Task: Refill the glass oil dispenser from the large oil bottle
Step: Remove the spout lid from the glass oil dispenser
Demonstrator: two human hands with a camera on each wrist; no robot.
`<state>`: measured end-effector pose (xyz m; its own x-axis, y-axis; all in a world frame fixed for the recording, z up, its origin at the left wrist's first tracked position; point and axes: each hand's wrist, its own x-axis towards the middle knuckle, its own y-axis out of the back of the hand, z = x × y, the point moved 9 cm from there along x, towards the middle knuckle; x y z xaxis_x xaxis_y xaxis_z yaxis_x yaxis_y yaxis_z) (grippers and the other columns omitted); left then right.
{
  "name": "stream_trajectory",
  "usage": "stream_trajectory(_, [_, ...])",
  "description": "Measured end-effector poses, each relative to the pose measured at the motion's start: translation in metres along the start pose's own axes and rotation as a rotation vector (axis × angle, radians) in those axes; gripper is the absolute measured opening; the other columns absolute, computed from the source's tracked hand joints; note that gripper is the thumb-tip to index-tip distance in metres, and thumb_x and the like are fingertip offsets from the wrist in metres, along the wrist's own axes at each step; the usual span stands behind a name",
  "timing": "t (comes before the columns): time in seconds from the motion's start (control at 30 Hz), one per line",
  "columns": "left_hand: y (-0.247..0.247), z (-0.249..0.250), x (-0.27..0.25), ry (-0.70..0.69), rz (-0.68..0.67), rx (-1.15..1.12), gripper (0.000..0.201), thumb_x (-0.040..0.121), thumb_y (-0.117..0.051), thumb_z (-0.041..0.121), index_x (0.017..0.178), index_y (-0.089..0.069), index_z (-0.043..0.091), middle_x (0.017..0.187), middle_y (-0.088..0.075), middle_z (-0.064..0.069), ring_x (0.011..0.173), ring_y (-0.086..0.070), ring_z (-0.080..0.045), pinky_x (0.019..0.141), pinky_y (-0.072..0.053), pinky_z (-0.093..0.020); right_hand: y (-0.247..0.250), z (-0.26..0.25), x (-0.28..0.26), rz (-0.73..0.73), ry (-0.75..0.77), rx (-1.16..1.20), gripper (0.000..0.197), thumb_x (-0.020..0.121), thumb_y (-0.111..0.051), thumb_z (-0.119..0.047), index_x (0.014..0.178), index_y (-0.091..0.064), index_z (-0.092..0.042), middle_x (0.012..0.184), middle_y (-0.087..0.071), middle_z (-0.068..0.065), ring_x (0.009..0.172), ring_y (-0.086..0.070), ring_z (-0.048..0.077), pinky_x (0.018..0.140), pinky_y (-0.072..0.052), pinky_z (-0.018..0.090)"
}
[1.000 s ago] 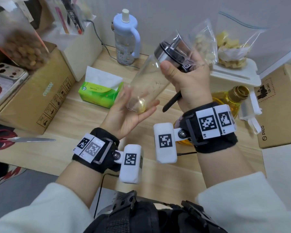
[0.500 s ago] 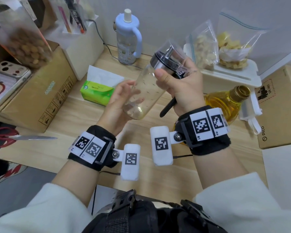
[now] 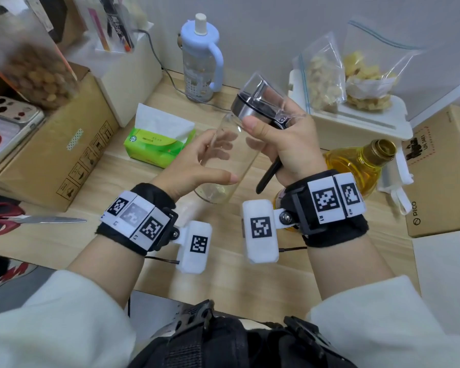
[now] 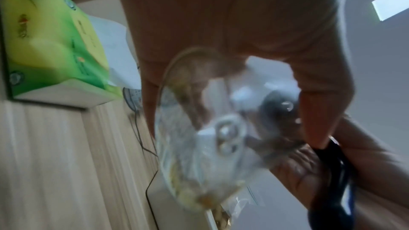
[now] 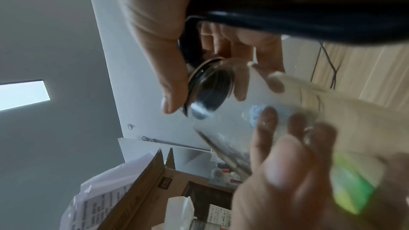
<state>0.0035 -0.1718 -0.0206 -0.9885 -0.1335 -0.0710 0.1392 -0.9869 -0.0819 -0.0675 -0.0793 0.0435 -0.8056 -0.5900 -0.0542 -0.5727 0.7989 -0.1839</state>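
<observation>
The glass oil dispenser (image 3: 231, 155) is in the air above the wooden table (image 3: 112, 181), tilted with its top toward the upper right. It looks nearly empty. My right hand (image 3: 290, 147) grips its steel collar and clear cap (image 3: 252, 107), thumb on the collar; the black handle (image 3: 268, 173) pokes out below my palm. My left hand (image 3: 194, 160) curls round the glass body, thumb in front, fingers behind. The large oil bottle (image 3: 356, 160), gold-capped and full of yellow oil, stands behind my right wrist. The right wrist view shows the collar (image 5: 210, 90); the left wrist view shows the dispenser's blurred base (image 4: 199, 128).
A green tissue box (image 3: 157, 144) lies just left of the hands. A cardboard box (image 3: 51, 155) and scissors (image 3: 24, 221) are at the left. A blue-lidded drinking bottle (image 3: 199, 57) stands at the back. Snack bags sit on a white container (image 3: 356, 120); another cardboard box (image 3: 441, 168) is at the right.
My left hand, which cupped the dispenser's base with an open palm, has slid up and wrapped round the glass body. The dispenser has swung a little more upright.
</observation>
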Motion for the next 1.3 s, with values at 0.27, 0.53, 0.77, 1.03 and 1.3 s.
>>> stream_trajectory(0.27, [-0.003,-0.012,0.010,0.030,0.100,0.050,0.095,0.044,-0.083,0.029,0.124,-0.035,0.013,0.111,-0.059,-0.005,0.094,-0.062,-0.009,0.077,-0.049,-0.026,-0.007,0.008,0.003,0.030,0.033,-0.158,0.063,0.064,-0.076,0.005,0.121,-0.051,-0.005,0.105,-0.064,0.004,0.095,-0.064,0.013,0.089,-0.052,0.025])
stream_trajectory(0.53, [0.004,-0.027,0.012,0.121,-0.182,-0.108,0.084,0.044,-0.073,0.011,0.122,-0.045,0.005,0.118,-0.053,-0.009,0.107,-0.052,-0.016,0.084,-0.053,-0.032,-0.023,0.017,0.011,-0.165,0.006,-0.176,0.077,0.058,-0.074,0.000,0.130,-0.044,0.001,0.113,-0.059,0.009,0.103,-0.058,0.015,0.092,-0.049,0.028])
stream_trajectory(0.77, [0.006,-0.023,0.025,0.138,-0.216,-0.335,0.058,0.053,-0.063,0.018,0.110,-0.052,0.021,0.095,-0.064,-0.011,0.089,-0.063,-0.027,0.080,-0.052,-0.034,-0.010,0.028,0.035,-0.052,-0.062,-0.031,0.067,0.059,-0.073,-0.001,0.121,-0.052,-0.012,0.092,-0.067,-0.004,0.085,-0.064,0.011,0.073,-0.054,0.025])
stream_trajectory(1.03, [0.023,-0.050,0.039,0.165,0.098,-0.291,0.063,0.038,-0.083,0.019,0.097,-0.060,0.019,0.080,-0.071,0.008,0.078,-0.065,-0.006,0.071,-0.051,-0.018,0.012,0.048,0.065,0.145,-0.133,0.063,0.047,0.073,-0.070,-0.003,0.114,-0.055,-0.020,0.097,-0.065,-0.004,0.088,-0.063,0.009,0.082,-0.050,0.028])
stream_trajectory(1.3, [0.072,-0.064,0.035,0.103,0.268,-0.205,0.080,0.037,-0.081,0.017,0.112,-0.054,0.008,0.100,-0.064,0.000,0.096,-0.061,-0.008,0.084,-0.048,-0.020,0.050,0.190,0.064,0.369,-0.750,0.321,0.022,0.084,-0.064,-0.024,0.098,-0.055,-0.010,0.085,-0.056,0.009,0.069,-0.055,0.020,0.063,-0.050,0.028])
